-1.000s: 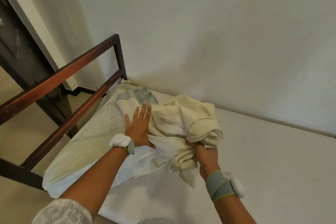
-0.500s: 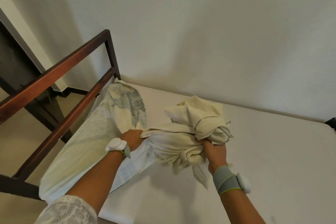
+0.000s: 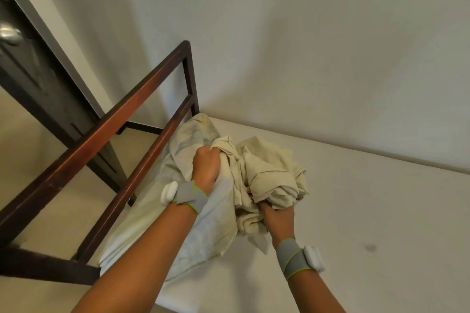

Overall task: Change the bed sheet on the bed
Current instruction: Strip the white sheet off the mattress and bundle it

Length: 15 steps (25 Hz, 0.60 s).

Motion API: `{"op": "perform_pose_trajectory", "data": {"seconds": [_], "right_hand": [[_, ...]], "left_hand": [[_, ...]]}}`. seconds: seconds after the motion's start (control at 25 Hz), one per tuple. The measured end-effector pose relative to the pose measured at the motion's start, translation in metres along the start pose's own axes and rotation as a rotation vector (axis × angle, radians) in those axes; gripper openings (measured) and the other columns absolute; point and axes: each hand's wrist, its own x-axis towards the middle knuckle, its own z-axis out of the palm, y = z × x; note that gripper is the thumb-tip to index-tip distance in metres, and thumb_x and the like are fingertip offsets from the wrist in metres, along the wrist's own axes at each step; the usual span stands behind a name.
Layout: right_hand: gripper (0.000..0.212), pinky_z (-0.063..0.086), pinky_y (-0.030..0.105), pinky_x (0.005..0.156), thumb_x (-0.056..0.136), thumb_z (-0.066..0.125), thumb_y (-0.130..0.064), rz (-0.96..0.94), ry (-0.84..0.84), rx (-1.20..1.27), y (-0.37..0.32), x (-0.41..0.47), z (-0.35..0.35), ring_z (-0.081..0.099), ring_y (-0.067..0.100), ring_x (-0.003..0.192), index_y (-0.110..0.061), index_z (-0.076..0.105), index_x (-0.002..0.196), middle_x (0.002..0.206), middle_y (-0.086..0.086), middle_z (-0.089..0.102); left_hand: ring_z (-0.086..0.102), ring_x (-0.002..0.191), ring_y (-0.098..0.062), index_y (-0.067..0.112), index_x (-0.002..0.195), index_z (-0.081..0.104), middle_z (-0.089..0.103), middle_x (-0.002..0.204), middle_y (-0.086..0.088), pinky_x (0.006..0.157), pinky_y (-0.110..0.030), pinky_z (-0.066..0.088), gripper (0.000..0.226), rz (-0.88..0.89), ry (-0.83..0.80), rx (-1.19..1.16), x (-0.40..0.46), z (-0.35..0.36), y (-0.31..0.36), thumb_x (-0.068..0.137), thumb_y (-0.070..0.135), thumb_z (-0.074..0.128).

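**Both hands bunched in the cream sheet at the bed's corner**

The bare mattress (image 3: pixel 356 211) fills the right side, set against the wall (image 3: pixel 305 46). At its left edge runs the dark wooden bed frame (image 3: pixel 122 119), and a pale pillow (image 3: pixel 162 211) lies along that rail on the mattress. The crumpled cream bed sheet (image 3: pixel 269 173) sits heaped just right of the pillow. The left hand (image 3: pixel 206 168) is fisted tight on the sheet's upper fold, over the pillow; the right hand (image 3: pixel 278 218) is clenched on the lower bundle.
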Motion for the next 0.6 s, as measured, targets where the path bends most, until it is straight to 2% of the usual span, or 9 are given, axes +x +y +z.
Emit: {"op": "perform_pose_trajectory", "data": {"seconds": [0.04,0.08,0.16,0.28,0.36,0.44,0.52,0.6], "right_hand": [[0.09,0.048,0.046,0.099,0.057,0.077,-0.051,-0.034,-0.053,-0.019,-0.006,0.002,0.006,0.054,0.017,0.119,-0.028,0.041,0.137,0.132,-0.004,0.054],[0.096,0.049,0.044,0.099,0.056,0.082,-0.051,-0.056,-0.118,-0.053,-0.012,0.003,0.013,0.054,0.014,0.119,-0.026,0.039,0.138,0.132,-0.004,0.054],[0.111,0.051,0.037,0.098,0.047,0.091,-0.052,-0.057,-0.215,-0.094,-0.018,0.004,0.021,0.055,0.009,0.119,-0.022,0.036,0.138,0.131,-0.006,0.054],[0.112,0.055,0.025,0.089,0.047,0.095,-0.038,-0.055,-0.203,-0.008,-0.016,-0.004,0.039,0.056,0.012,0.119,-0.016,0.032,0.138,0.13,-0.003,0.055],[0.12,0.051,0.034,0.098,0.046,0.091,-0.038,-0.022,-0.099,0.128,-0.016,-0.011,0.055,0.054,0.017,0.121,-0.019,0.023,0.143,0.134,-0.001,0.053],[0.125,0.044,0.041,0.103,0.041,0.084,-0.037,0.044,-0.002,0.277,-0.021,-0.017,0.067,0.053,0.019,0.12,-0.02,0.019,0.146,0.135,0.0,0.051],[0.105,0.047,0.038,0.096,0.05,0.082,-0.032,0.139,0.067,0.353,-0.029,-0.019,0.082,0.055,0.021,0.115,-0.018,0.034,0.142,0.131,0.003,0.056],[0.063,0.049,0.037,0.087,0.073,0.078,-0.021,0.235,0.096,0.437,-0.036,-0.018,0.096,0.058,0.023,0.107,-0.018,0.051,0.13,0.124,0.007,0.061]], "left_hand": [[0.056,0.093,-0.04,0.003,0.083,0.058,0.061,0.094,-0.023,0.083,-0.043,0.042,0.024,0.015,0.009,0.021,0.002,0.001,0.005,0.096,0.01,0.04],[0.054,0.106,-0.041,-0.001,0.101,0.061,0.061,0.112,-0.026,0.091,-0.043,0.042,0.026,0.019,0.008,0.043,0.003,0.003,0.007,0.097,0.012,0.039],[0.049,0.119,-0.038,0.002,0.124,0.055,0.054,0.132,-0.019,0.097,-0.04,0.04,0.035,-0.002,-0.01,0.049,-0.003,0.008,0.007,0.098,0.018,0.04],[0.051,0.117,-0.035,0.008,0.126,0.049,0.055,0.129,-0.014,0.092,-0.037,0.041,0.037,0.02,-0.095,0.129,-0.02,0.013,0.006,0.095,0.029,0.047],[0.055,0.111,-0.033,0.011,0.119,0.049,0.059,0.12,-0.011,0.086,-0.035,0.044,0.037,0.031,-0.14,0.145,-0.031,0.008,0.002,0.092,0.035,0.053],[0.057,0.106,-0.03,0.01,0.114,0.047,0.06,0.112,-0.008,0.078,-0.03,0.042,0.034,0.073,-0.173,0.143,-0.042,-0.001,-0.002,0.089,0.031,0.057],[0.058,0.1,-0.028,0.01,0.11,0.044,0.057,0.101,-0.003,0.071,-0.024,0.037,0.031,0.136,-0.174,0.158,-0.049,-0.009,-0.002,0.087,0.024,0.059],[0.059,0.096,-0.022,0.012,0.109,0.042,0.057,0.099,0.001,0.07,-0.022,0.04,0.035,0.207,-0.22,0.11,-0.052,-0.017,-0.005,0.084,0.021,0.064]]}}
